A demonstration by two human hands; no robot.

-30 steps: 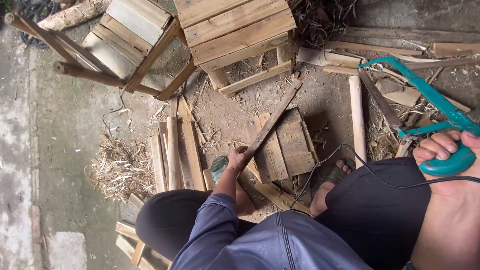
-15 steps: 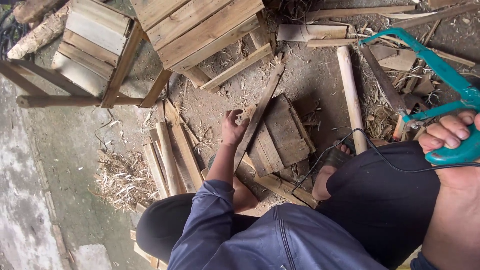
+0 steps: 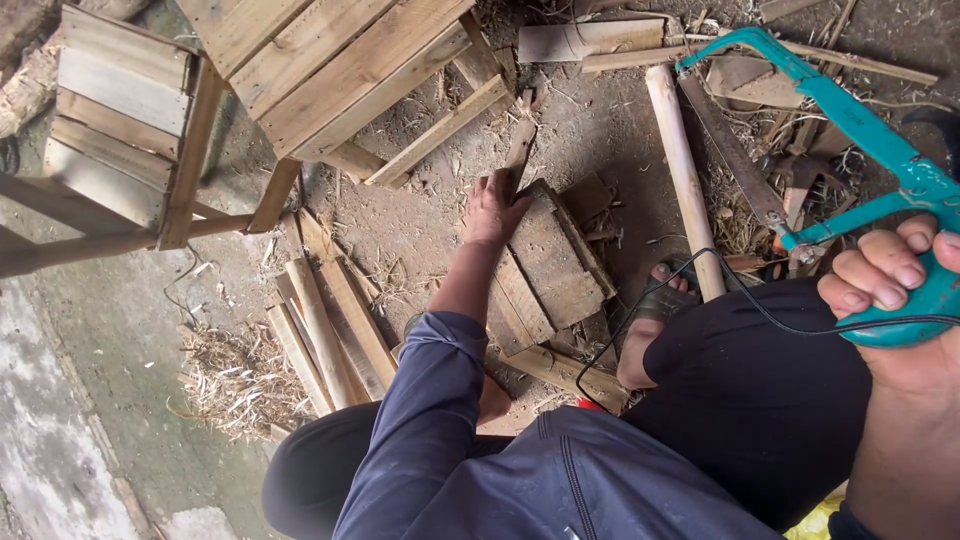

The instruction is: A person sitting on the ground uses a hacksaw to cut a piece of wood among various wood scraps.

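My left hand [image 3: 493, 212] reaches forward and grips a thin wooden slat [image 3: 520, 148] at the far left corner of a flat wooden block [image 3: 556, 255] lying on the dirt ground. The slat points away from me toward the stools. My right hand [image 3: 893, 282] is raised at the right edge, closed on the handle of a teal hacksaw [image 3: 850, 118]. The saw's frame and blade angle up to the left above the ground, apart from the block.
Two slatted wooden stools [image 3: 330, 60] lie tipped at the top left. A round pole [image 3: 684, 175] lies right of the block. Wooden sticks [image 3: 322, 335] and shavings [image 3: 228, 385] lie at the left. A black cable [image 3: 700, 290] crosses my lap near my sandalled foot [image 3: 664, 292].
My left hand has stretched further forward with the slat, from the near side of the block to its far corner. The saw stays raised in my right hand.
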